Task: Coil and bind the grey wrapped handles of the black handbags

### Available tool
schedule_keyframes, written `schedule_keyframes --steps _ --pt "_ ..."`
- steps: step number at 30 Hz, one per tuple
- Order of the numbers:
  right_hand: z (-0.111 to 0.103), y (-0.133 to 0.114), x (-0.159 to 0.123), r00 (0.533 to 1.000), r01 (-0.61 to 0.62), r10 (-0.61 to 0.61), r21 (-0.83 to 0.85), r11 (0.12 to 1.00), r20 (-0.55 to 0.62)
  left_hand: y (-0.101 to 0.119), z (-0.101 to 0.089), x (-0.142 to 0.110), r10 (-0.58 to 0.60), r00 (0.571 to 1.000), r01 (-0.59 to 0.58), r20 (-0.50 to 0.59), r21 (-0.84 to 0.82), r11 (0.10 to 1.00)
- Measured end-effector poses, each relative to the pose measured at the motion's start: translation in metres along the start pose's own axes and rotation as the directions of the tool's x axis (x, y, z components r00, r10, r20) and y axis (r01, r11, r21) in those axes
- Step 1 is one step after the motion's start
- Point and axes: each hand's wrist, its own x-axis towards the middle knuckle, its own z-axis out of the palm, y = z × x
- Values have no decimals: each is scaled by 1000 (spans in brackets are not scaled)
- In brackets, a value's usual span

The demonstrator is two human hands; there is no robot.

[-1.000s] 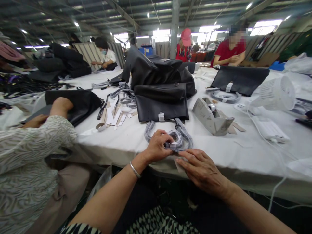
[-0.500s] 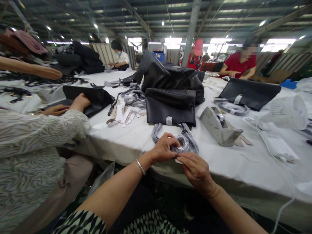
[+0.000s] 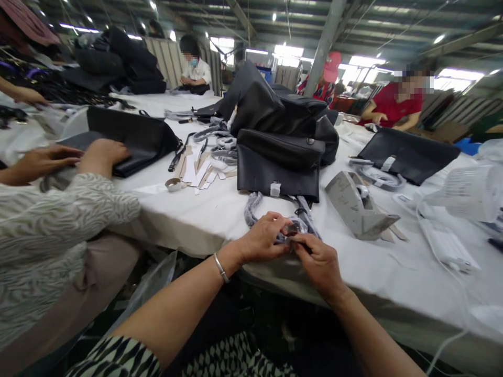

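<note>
At the table's front edge, my left hand (image 3: 265,236) is closed on a coiled bag strap (image 3: 303,226) wrapped in clear plastic. My right hand (image 3: 320,259) pinches at the near side of the coil, fingertips almost touching the left ones. Between them a small brownish strip shows; fingers hide most of it. The wrapped strap hangs from a black handbag (image 3: 279,165) that lies just beyond my hands, with a piece of white wrapping (image 3: 275,189) on its front. A grey tape dispenser (image 3: 356,207) stands right of the bag.
Cardboard and paper strips (image 3: 198,170) lie left of the bag, with more wrapped straps behind. Black bags (image 3: 275,104) are piled at the back. Another bag (image 3: 406,154), a white fan (image 3: 466,193) and a cord are on the right. A co-worker's hands (image 3: 104,154) work a bag at left.
My right fingertips have risen closer to the coil, and the pale card piece below them no longer shows. The co-worker's hands have shifted left. The camera view has tilted slightly.
</note>
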Motion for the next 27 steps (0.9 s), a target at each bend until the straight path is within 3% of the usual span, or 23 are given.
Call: schedule_keyframes --steps 3,6,9,13,16,21,27 --pt "-3 -1 7 991 -136 135 33 990 24 0 2 0 -8 1000 8 -7 11 1000" --pt "-7 0 18 945 -323 314 116 939 90 2 1 0 -37 999 37 -10 25 999" --pt "-14 2 29 908 -410 373 219 885 193 4 0 0 -28 999 29 -29 33 999" --pt "-21 3 44 881 -372 266 228 900 390 4 2 -1 -30 998 32 -53 41 999" --pt "-20 3 54 857 -339 226 177 924 463 2 4 -2 -38 997 41 -63 55 998" --pt "-13 4 66 836 -372 306 61 926 455 2 6 -3 -29 996 36 -85 80 996" --pt "-11 6 66 909 -126 171 -142 982 381 6 3 -2 -21 997 25 -73 55 998"
